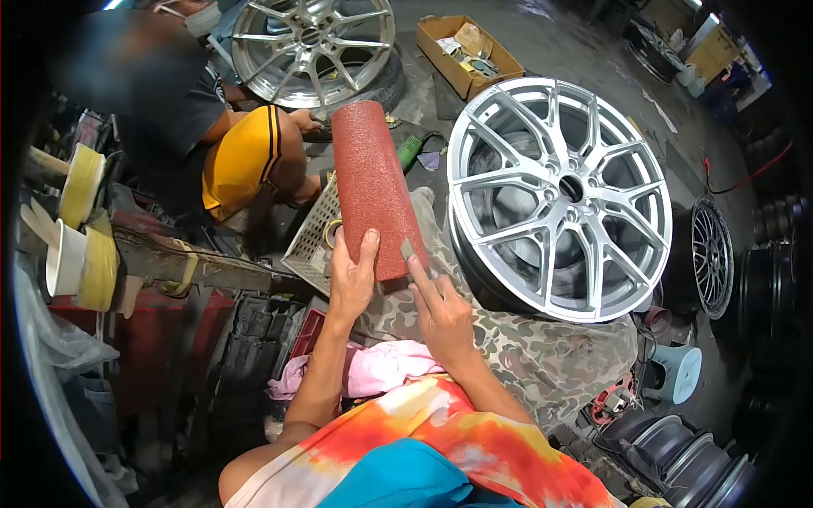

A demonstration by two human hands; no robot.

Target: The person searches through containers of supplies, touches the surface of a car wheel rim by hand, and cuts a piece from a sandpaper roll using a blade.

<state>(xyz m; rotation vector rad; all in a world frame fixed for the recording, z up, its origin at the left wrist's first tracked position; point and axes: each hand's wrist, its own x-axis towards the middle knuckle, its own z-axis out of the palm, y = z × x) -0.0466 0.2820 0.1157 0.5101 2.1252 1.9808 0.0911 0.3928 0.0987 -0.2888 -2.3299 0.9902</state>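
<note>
A reddish-brown, rough-surfaced sheet or roll (373, 182) stands tilted in front of me, its lower end between my hands. My left hand (354, 275) grips its lower left edge, with the thumb on the front face. My right hand (444, 313) is at its lower right edge, holding a small grey flat piece (407, 249) at the fingertips against the sheet. To the right, a silver multi-spoke wheel rim (593, 199) leans over camouflage cloth (542, 347).
At the upper left a person in yellow shorts (241, 161) crouches beside another rim (309, 35) on a tire. A cardboard box (440, 63), a plastic basket (301, 245), a blue stool (683, 372) and a white cup with sticks (66, 258) surround the work area.
</note>
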